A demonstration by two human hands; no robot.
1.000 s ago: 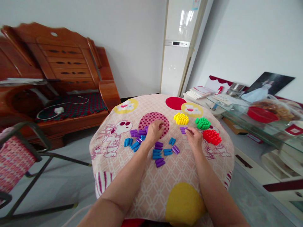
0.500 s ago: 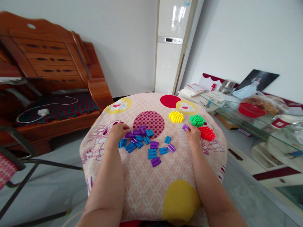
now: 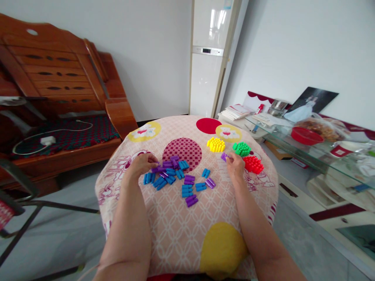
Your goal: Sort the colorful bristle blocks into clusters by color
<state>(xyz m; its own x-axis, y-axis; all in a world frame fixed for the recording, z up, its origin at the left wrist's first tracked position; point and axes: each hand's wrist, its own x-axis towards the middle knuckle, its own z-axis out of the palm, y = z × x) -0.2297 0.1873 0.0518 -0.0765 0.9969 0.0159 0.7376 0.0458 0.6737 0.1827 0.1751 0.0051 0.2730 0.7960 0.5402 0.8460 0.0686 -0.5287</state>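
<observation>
My right hand (image 3: 236, 165) pinches a small purple building block (image 3: 224, 157) above the cloth, just left of the green and red clusters. At the left edge of a loose pile, my left hand (image 3: 143, 163) has its fingers pressed together, with a bit of purple block at the tips. That pile mixes purple blocks (image 3: 174, 162) and blue blocks (image 3: 159, 182), made of joined rounded bars. More blue blocks (image 3: 187, 191) and purple blocks (image 3: 191, 200) lie scattered nearer me. Tight clusters of yellow blocks (image 3: 216, 144), green blocks (image 3: 241, 149) and red blocks (image 3: 253, 164) stand at the right.
A patterned cloth (image 3: 172, 234) covers the round table. On the left is a wooden bench (image 3: 58, 78) with a cable on its seat, and a metal-framed chair (image 3: 35, 203). A glass shelf (image 3: 281, 128) with a red bowl (image 3: 307, 136) runs along the right. A white cabinet unit (image 3: 206, 82) stands behind.
The whole view has shifted slightly. My right hand still holds its purple block, little moved over the cloth. My left fingers have turned slightly at the pile's edge, and purple shows at their tips.
</observation>
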